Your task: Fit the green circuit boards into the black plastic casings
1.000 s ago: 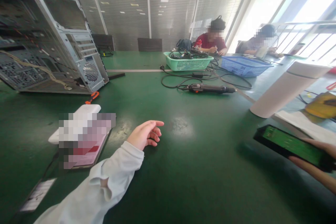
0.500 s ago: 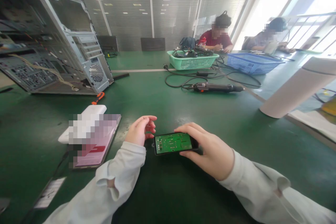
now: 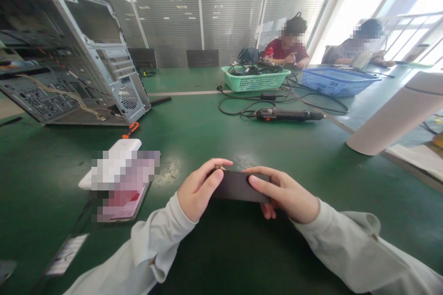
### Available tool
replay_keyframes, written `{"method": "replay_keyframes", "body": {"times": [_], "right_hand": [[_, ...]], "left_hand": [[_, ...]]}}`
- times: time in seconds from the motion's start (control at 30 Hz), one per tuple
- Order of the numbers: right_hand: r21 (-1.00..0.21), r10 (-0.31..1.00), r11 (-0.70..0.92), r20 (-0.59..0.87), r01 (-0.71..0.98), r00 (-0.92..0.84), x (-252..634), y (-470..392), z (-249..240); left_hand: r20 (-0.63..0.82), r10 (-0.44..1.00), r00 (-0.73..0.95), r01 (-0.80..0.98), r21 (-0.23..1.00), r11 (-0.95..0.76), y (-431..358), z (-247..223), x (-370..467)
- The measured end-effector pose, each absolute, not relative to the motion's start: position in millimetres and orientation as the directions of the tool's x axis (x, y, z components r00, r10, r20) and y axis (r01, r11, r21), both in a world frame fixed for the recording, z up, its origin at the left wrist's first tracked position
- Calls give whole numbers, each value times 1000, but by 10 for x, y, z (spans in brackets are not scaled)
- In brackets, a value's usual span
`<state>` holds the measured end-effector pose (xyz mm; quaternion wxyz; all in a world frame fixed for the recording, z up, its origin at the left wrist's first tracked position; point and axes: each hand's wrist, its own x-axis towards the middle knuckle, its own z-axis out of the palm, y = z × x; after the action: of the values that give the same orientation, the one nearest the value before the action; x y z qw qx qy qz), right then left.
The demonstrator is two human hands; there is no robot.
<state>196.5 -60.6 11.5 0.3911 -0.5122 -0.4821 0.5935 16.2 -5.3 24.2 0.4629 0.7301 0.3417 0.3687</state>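
Note:
A flat black circuit-board case [image 3: 237, 187] is held up above the green table, its plain dark side turned towards me. Its green board is out of sight from this angle. My left hand [image 3: 198, 190] grips the left end, thumb on the near face and fingers behind the upper edge. Around the right end my right hand [image 3: 292, 197] is closed, with its thumb pressed on the near face and some fingertips showing below.
An open computer case [image 3: 126, 69] stands at the left. Before it lie a white power bank [image 3: 129, 147] and a phone [image 3: 129, 209]. An electric screwdriver [image 3: 289, 115], green basket [image 3: 256, 82], blue basket [image 3: 341, 84] and pale cylinder [image 3: 387, 120] lie beyond. Two people sit at the far side.
The case has been turned so its black side faces me instead of the green board. My left hand has moved right and taken hold of its left end; my right hand keeps its grip.

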Motion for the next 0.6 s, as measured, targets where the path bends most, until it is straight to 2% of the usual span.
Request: {"method": "replay_keyframes", "body": {"times": [0.07, 0.13, 0.2, 0.3, 0.37, 0.47, 0.53, 0.6], "right_hand": [[-879, 875, -454, -408, -145, -262, 1978, -587, 111], [-733, 770, -625, -524, -267, -364, 1980, -579, 128], [-611, 679, -725, -555, -319, -480, 1977, -581, 155], [-537, 631, -763, -499, -360, -593, 1971, -593, 184], [-529, 635, -760, -479, -378, -606, 1968, -600, 190], [-578, 678, -724, -491, -378, -547, 1961, -605, 188], [-648, 756, -647, -471, -403, -455, 1957, -606, 178], [-726, 846, -529, -413, -440, -337, 1958, -606, 155]], "left_hand": [[191, 847, 496, 161, 938, -306, -23, 211, 160], [119, 864, 489, 188, 953, -238, 30, 168, 157], [-21, 887, 462, 214, 973, -89, 89, 119, 159], [-234, 840, 489, 238, 963, 130, 149, 60, 169], [-282, 831, 480, 254, 951, 176, 157, 45, 176], [-246, 889, 387, 244, 957, 159, 125, 65, 183], [-157, 919, 363, 226, 971, 77, 79, 98, 182], [-10, 901, 434, 233, 967, -102, 26, 133, 178]]}}
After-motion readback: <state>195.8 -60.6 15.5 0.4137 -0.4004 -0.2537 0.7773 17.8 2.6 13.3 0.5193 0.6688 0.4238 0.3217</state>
